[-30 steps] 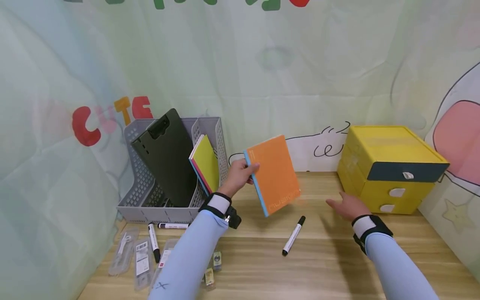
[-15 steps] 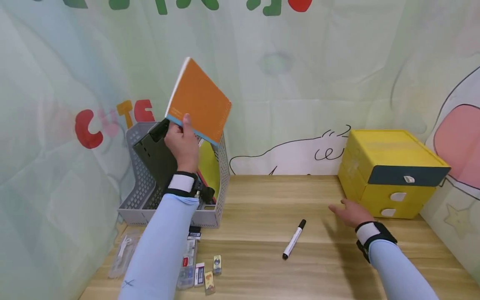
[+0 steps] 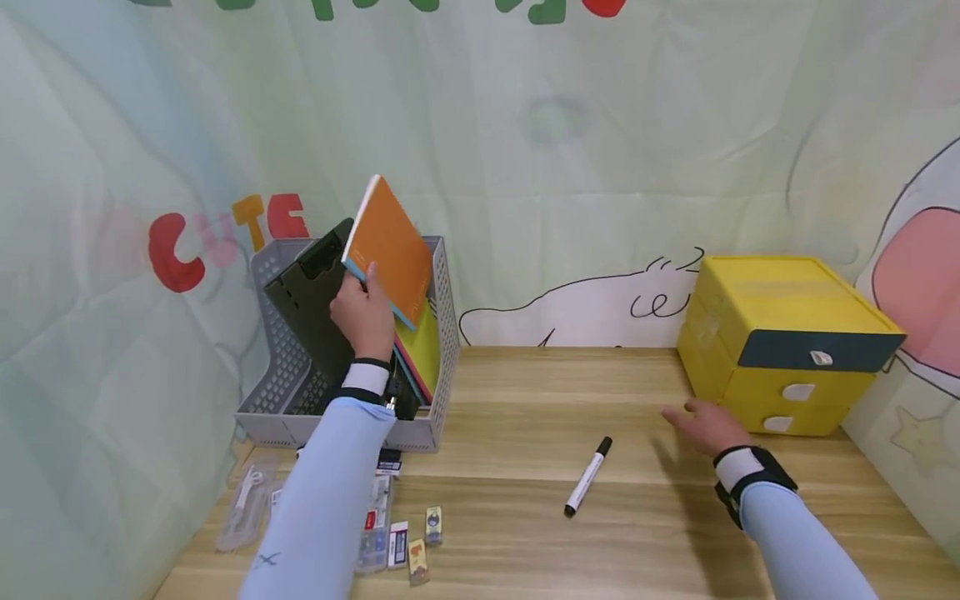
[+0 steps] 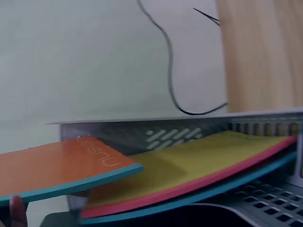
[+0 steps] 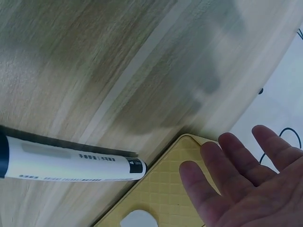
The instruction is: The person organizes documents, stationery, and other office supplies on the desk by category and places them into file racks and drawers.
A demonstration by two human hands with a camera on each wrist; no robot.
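My left hand (image 3: 365,318) holds an orange notebook (image 3: 397,250) by its blue spine, thumb on the cover. The notebook is tilted above the right compartment of a grey desk file organizer (image 3: 448,350). In the left wrist view, the lower end of the orange notebook (image 4: 71,165) overlaps a yellow notebook (image 4: 203,156) with a pink spine, leaning in that compartment against a blue-edged one. A black clipboard (image 3: 309,304) leans in the compartment to the left. My right hand (image 3: 708,427) hovers over the table with fingers extended, holding nothing, beside a yellow drawer box (image 3: 795,292).
A white marker (image 3: 588,477) with black ends lies mid-table. Front left are a clear case (image 3: 246,508) with scissors, a clear plastic box (image 3: 375,533), and several small packs such as the yellowish one (image 3: 417,562). A printed cloth hangs behind.
My left hand has carried the orange notebook left from mid-table, raised it over the organizer, then lowered it toward the right compartment. The right hand has barely moved.
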